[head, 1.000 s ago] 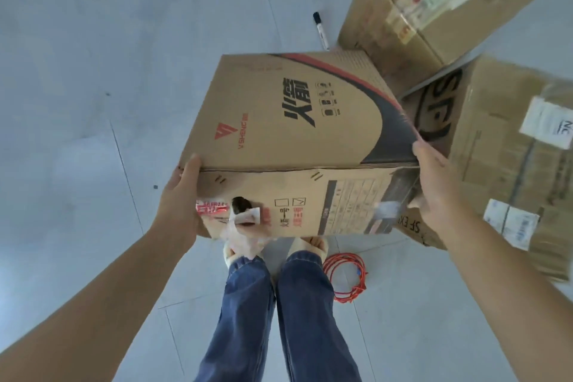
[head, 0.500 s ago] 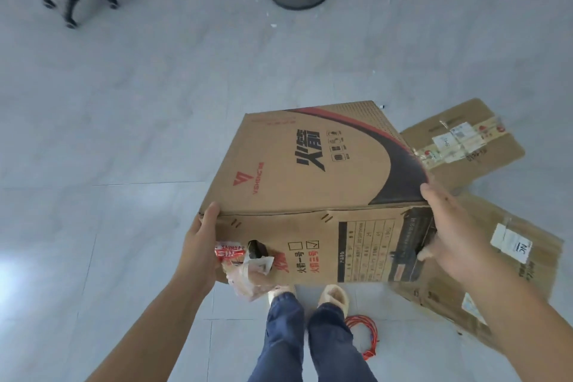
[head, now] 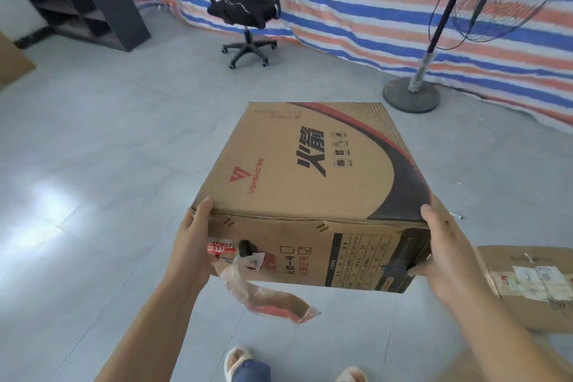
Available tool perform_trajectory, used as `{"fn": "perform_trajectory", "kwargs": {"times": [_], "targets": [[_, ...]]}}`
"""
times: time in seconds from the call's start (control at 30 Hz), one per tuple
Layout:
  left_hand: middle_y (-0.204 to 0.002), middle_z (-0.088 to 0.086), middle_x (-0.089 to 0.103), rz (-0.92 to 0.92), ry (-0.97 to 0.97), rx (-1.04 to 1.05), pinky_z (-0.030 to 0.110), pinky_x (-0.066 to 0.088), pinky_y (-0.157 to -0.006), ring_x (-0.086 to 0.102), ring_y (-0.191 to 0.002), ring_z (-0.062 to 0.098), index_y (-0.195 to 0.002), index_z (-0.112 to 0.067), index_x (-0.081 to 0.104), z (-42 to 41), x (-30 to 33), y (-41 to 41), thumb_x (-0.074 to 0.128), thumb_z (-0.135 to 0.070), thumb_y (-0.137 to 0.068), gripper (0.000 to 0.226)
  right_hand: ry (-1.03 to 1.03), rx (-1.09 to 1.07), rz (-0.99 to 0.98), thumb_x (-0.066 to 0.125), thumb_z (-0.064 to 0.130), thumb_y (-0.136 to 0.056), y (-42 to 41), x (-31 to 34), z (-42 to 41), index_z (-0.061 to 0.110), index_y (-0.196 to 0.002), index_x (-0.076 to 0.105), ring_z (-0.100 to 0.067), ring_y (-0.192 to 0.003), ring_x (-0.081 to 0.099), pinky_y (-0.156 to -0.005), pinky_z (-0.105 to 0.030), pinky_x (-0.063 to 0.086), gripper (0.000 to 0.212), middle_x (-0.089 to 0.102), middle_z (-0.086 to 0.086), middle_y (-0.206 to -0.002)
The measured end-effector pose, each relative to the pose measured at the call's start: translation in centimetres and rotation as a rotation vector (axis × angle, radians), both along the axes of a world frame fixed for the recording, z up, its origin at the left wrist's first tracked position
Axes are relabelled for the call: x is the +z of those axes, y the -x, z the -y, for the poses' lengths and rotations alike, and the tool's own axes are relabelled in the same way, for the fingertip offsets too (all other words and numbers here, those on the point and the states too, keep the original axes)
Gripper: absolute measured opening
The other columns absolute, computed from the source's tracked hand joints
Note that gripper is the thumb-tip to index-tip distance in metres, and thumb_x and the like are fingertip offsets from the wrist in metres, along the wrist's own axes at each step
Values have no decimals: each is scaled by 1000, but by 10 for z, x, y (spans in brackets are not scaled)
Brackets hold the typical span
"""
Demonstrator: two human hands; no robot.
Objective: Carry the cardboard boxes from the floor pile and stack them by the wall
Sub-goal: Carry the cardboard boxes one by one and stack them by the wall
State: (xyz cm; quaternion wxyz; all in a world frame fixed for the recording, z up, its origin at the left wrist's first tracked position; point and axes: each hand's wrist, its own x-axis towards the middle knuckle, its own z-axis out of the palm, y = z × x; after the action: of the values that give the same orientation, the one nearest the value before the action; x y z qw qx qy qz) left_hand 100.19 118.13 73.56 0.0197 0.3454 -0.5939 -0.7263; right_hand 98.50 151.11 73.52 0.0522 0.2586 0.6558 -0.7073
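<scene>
Cardboard boxes: I counted two that I could be sure of. One big printed box (head: 313, 192) was up in the air in front of me, held between both hands. The second box (head: 533, 285) lay flat on the grey floor (head: 93, 164) at the right, with white labels taped on top. A brown edge at the far left could have been more cardboard, but I could not tell.

I saw one left hand (head: 193, 245) and one right hand (head: 443, 253). The left hand pressed flat on the left end of the held box, its thumb hooked over the top edge and its fingers hidden behind the side. The right hand clasped the right end the same way, thumb on top, with a fingertip curled onto the front face near the bottom corner. Both arms reached forward, bent a little, one on each side of the box.

One torn strip of tape (head: 269, 301) hung loose from the front of the held box, down low on the left.

Far off, there was one black office chair (head: 245, 12), one standing fan (head: 415, 90) on a round base, and one dark shelf (head: 90, 6). All three stood by a striped sheet (head: 356, 0) hanging along the back.
</scene>
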Motion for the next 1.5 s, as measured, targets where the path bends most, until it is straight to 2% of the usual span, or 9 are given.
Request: {"fn": "perform_trajectory", "kwargs": {"times": [0.1, 0.2, 0.43, 0.57, 0.87, 0.97, 1.13, 1.33, 1.5], "targets": [[-80, -4, 72, -18, -34, 66, 35, 54, -51, 71, -68, 16, -96, -31, 65, 49, 3, -12, 59, -46, -86, 19, 0, 67, -18, 37, 40, -101, 7, 7, 51, 52, -108, 60, -16, -95, 65, -74, -62, 54, 27, 72, 7, -94], [-77, -6, 73, -13, -38, 126, 32, 54, -48, 72, -67, 16, -95, -33, 65, 106, 5, -21, 59, -46, -86, 17, -14, 131, -13, 37, 44, -100, 16, 10, 112, 48, -109, 60, -22, -102, 63, -77, -69, 50, 25, 71, -1, -99], [-99, 1, 64, 9, -8, 241, 40, 54, -62, 66, -86, 24, -93, -34, 61, 234, 2, -41, 57, -48, -87, 16, -46, 258, -16, 38, 47, -99, 32, 8, 249, 52, -108, 59, -22, -105, 63, -84, -68, 48, 24, 72, 4, -98], [-94, -1, 65, 25, -27, 297, 34, 54, -52, 68, -78, 19, -92, -35, 60, 282, 0, -47, 57, -50, -87, 16, -57, 325, -3, 38, 45, -98, 47, 6, 303, 54, -106, 60, -21, -99, 65, -77, -71, 47, 26, 73, 4, -95], [-99, -1, 67, 84, -37, 472, 47, 53, -84, 65, -92, 20, -89, -37, 61, 355, -17, -35, 59, -52, -84, 16, -109, 486, 14, 40, 50, -97, 113, -8, 399, 56, -103, 59, -17, -95, 63, -70, -52, 55, 21, 71, 11, -84], [-98, -1, 65, 83, -35, 532, 43, 54, -76, 64, -90, 19, -89, -35, 59, 379, -21, -12, 59, -50, -85, 15, -114, 532, 20, 40, 52, -97, 146, -16, 430, 56, -105, 57, -17, -96, 61, -61, -44, 51, 19, 70, 13, -83], [-101, 1, 62, 88, 3, 635, 37, 49, -63, 62, -93, 22, -108, -29, 56, 416, -26, 42, 57, -51, -86, 32, -117, 619, 17, 38, 48, -99, 226, -21, 487, 60, -98, 57, -11, -92, 57, -71, -53, 48, 22, 68, 21, -76], [-103, 3, 63, 102, -4, 693, 43, 53, -73, 62, -95, 26, -115, -26, 53, 460, -24, 123, 55, -51, -88, 37, -115, 734, -16, 36, 47, -100, 332, -13, 550, 62, -104, 57, -12, -94, 60, -64, -48, 49, 26, 69, 22, -80], [-103, 4, 65, 99, -19, 792, 50, 55, -80, 65, -95, 27, -109, -29, 57, 508, -22, 166, 55, -50, -88, 30, -107, 853, -35, 35, 45, -101, 399, -9, 621, 58, -113, 56, -15, -102, 63, -79, -56, 51, 28, 72, 14, -96]]}}
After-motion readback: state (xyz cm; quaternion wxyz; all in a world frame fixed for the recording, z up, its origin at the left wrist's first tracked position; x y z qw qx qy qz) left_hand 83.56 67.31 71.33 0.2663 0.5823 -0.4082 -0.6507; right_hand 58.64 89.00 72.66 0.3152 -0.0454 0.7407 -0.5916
